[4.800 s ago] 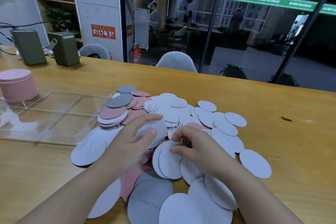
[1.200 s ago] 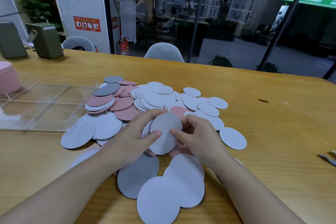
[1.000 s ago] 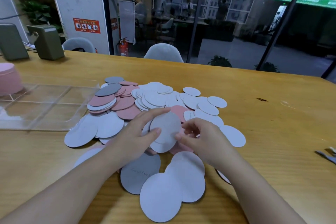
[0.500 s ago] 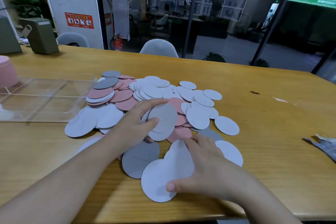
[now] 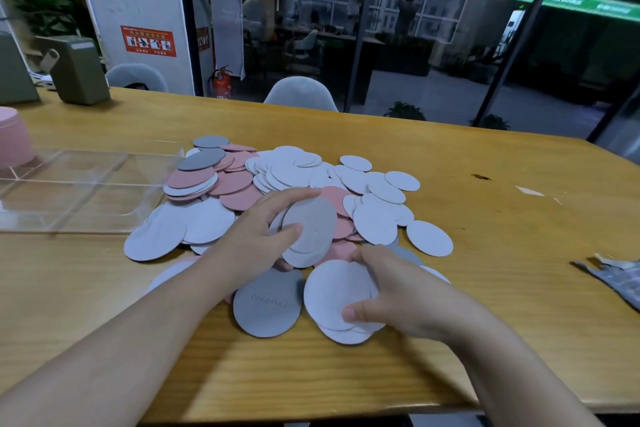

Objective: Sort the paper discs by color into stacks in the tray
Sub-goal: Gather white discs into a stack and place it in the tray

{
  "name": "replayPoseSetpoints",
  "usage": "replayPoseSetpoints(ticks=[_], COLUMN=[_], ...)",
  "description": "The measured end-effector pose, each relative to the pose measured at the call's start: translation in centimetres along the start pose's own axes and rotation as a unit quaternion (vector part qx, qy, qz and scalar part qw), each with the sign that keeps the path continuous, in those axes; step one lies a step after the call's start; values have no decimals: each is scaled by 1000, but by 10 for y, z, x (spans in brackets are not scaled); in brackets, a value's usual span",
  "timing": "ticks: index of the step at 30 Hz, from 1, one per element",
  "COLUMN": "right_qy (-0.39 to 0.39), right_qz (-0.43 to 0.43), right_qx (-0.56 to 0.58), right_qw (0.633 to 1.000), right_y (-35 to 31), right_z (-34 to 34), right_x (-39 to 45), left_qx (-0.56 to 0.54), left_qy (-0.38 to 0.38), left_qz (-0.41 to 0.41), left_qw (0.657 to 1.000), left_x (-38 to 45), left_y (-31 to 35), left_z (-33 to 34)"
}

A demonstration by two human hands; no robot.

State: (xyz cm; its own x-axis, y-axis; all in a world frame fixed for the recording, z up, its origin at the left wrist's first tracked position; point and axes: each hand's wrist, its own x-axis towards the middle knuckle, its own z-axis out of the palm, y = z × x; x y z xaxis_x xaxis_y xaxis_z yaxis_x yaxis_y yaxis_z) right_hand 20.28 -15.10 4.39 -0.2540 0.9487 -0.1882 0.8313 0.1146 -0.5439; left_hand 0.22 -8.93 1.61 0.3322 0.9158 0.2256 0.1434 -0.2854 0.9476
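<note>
Discs [image 5: 294, 177], white, pink and grey, lie heaped mid-table [image 5: 502, 288], just right of the clear tray [image 5: 86, 215] by the left edge. Left hand [image 5: 256, 239] grips a small stack [image 5: 308, 232], grey disc on top, thumb across its face. Right hand [image 5: 398, 295] pinches overlapping white discs [image 5: 332, 291] near the front edge, beside a grey disc [image 5: 268, 305] lying flat.

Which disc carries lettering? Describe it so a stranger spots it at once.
On the wooden table, find the pile of round paper discs. At its near edge, between the person's forearms, lies a large dark grey paper disc, the only one there with faint embossed script.
</note>
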Motion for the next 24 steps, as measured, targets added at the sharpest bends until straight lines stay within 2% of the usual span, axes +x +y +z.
replayPoseSetpoints(ticks=[4,8,10,15,20,24], right_qy=[10,113,151,133,180,226], right_qz=[-30,-64,-77,-93,-73,-59], right_qx=[46,134,125,31,-32,43], right_qw=[998,982,978,986,980,971], right_y=[8,11,11,19,15,6], right_z=[-5,-7,-4,6,5,8], right_x=[3,10,13,21,31,34], left_qx=[0,-1,3,5,23,75], left_qy=[0,6,8,1,-29,-41], left_qz=[2,7,9,15,23,61], left_qw=[1000,1000,1000,1000,999,995], left_x=[0,0,0,0,0,1], left_y=[1,0,1,2,1,-3], left_z=[0,0,1,2,4,5])
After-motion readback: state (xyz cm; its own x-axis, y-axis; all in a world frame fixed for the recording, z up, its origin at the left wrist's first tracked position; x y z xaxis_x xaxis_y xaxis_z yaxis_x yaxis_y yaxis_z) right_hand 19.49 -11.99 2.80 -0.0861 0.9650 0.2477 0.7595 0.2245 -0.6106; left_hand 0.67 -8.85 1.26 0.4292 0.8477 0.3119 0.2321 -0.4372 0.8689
